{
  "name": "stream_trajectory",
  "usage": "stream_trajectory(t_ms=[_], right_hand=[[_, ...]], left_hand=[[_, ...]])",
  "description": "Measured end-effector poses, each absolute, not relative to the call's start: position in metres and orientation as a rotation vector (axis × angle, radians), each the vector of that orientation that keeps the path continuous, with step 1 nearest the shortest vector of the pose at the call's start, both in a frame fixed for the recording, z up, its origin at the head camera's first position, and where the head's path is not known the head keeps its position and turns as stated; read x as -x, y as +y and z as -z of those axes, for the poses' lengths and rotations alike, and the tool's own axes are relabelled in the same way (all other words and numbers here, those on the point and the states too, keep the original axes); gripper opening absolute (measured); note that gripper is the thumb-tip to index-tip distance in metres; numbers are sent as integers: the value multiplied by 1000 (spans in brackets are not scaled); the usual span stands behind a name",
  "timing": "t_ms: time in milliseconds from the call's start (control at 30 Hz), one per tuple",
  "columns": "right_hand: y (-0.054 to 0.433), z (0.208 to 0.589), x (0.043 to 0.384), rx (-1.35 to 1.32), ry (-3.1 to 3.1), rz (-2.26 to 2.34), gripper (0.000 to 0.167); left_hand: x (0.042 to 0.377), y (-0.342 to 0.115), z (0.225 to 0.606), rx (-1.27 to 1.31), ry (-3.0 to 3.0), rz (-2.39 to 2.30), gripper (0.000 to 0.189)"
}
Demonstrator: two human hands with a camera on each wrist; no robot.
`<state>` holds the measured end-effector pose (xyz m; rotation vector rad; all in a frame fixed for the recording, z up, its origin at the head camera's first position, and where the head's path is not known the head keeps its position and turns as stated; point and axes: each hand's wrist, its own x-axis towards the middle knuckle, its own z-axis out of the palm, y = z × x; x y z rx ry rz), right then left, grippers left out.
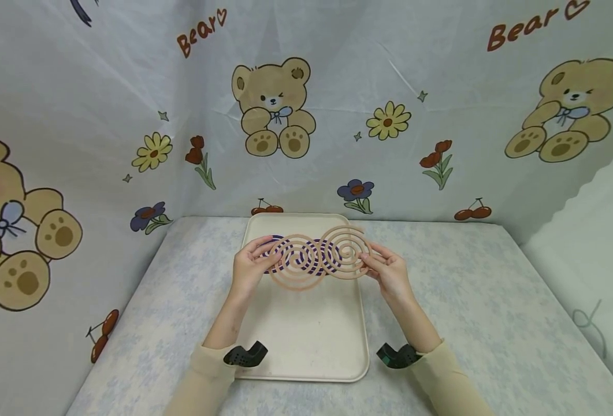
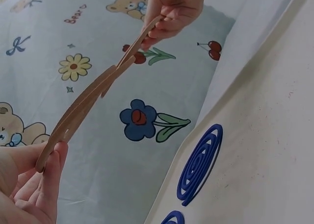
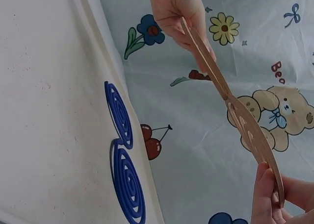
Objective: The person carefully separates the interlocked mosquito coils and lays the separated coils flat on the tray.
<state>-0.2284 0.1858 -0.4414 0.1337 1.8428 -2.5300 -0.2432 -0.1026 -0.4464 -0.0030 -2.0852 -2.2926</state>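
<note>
Two flat tan mosquito coils [image 1: 297, 288], overlapping at their inner edges, are held up between the hands. My left hand [image 1: 249, 267] pinches the left outer edge between thumb and fingers. The right outer edge is pinched by my right hand [image 1: 392, 273]. Seen edge-on in the left wrist view, the tan coils [image 2: 81, 106] slant up from the left hand to the right one. Two dark blue mosquito coils [image 3: 128, 185] lie side by side at the far end of a cream tray [image 1: 306, 335]. In the head view the tan coils partly hide them.
The tray rests on a pale blue mottled table [image 1: 472, 323]. A light curtain [image 1: 337, 127] printed with bears and flowers hangs behind and at the left. A thin greenish cord [image 1: 589, 320] is at the far right. Small reddish specks dot the tray.
</note>
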Motion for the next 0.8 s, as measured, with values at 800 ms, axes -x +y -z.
stream_trajectory(t_ms=[800], right_hand=[[185,456,218,-143,1892,2453,51]], left_hand=[[224,-157,499,-92,-2221,2239,57]])
